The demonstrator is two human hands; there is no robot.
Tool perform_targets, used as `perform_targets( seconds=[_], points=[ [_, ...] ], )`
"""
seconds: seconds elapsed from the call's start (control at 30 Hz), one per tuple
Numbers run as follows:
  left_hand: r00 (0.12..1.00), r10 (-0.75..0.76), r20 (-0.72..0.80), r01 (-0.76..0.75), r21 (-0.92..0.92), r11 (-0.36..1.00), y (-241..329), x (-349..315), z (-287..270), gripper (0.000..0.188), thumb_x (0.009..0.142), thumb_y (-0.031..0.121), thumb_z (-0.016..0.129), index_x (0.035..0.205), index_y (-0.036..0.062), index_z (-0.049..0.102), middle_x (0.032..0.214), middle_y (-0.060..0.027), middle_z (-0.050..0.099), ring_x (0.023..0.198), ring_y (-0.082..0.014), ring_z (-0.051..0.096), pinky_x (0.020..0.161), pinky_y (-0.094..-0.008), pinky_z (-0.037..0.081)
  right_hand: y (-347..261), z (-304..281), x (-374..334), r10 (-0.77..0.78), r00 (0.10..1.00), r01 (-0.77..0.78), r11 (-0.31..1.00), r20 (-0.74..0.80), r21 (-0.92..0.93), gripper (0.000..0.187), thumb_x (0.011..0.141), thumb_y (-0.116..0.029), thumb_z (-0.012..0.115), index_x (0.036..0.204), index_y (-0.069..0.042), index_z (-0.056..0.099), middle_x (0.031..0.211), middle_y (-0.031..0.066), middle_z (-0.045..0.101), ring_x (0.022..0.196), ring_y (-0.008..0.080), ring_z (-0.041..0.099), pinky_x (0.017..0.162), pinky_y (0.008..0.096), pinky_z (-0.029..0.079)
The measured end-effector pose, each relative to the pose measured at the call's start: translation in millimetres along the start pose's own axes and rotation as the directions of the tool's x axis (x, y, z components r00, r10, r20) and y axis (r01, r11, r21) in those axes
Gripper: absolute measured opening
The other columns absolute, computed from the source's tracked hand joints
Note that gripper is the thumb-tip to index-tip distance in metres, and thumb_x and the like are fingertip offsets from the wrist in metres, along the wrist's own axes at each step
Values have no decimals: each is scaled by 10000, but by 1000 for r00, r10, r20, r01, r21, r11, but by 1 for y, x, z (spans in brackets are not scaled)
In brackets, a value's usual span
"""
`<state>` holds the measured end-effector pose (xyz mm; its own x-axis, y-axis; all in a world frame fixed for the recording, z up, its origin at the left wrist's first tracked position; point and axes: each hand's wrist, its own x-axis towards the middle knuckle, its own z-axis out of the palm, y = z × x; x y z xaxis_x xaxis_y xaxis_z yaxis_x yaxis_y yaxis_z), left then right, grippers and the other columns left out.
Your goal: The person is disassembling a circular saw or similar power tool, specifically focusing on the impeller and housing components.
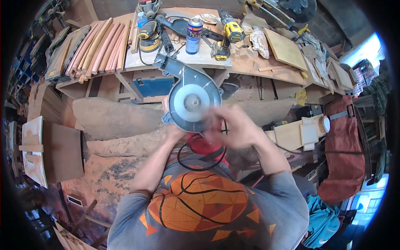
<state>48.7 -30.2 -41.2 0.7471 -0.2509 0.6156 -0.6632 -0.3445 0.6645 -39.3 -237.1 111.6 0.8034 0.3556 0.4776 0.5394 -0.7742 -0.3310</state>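
An electric blower [212,83] is held up in front of my chest, its grey snail-shaped housing facing up and its outlet pointing to the far left. A pale round fan wheel [181,102] with a metal hub shows inside the housing. Below it is the red motor body [206,143], with a black cord looping over my shirt. My left hand [176,131] grips the blower from beneath at its left side, most fingers hidden behind the housing. Over the housing's lower right edge is my right hand [235,125], its fingers smeared by motion; whether it holds anything is unclear.
Across the far side runs a workbench [137,62] with a sander [148,37], a spray can [193,36], a yellow drill [232,28] and stacked wooden strips [102,46]. A wooden box [62,150] stands left. Right are a red apron-like cloth [343,146] and wooden pieces [298,133].
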Motion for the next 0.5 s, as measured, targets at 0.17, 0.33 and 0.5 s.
perform_targets(
  seconds=[0.17,0.33,0.5],
  points=[
    [994,-108,10,108,-71,992,9,7,-2,727,673,331,883,1268,17,609,1227,-182,527,1109,-362,467,965,-484,400,-21,-27,-10,76,919,-393,274,388,878,447,767,-51,797,1190,23,675,807,109,721,731,253,691,713,352,551],
    [988,-44,149,45,-7,999,-10,-21,3,759,655,371,902,1273,32,620,1220,-179,557,1115,-373,492,975,-494,401,-11,6,-5,246,956,-206,951,-158,232,393,803,-73,781,1175,-23,663,1056,122,682,973,225,659,803,332,515],
    [978,24,206,-1,-110,994,-8,-49,-2,637,698,301,912,1223,31,672,1235,-161,669,1158,-335,625,1015,-477,471,54,63,-30,783,605,-203,-24,145,979,375,973,-256,625,1227,18,644,1171,135,701,1075,239,661,974,388,512]
  ],
)
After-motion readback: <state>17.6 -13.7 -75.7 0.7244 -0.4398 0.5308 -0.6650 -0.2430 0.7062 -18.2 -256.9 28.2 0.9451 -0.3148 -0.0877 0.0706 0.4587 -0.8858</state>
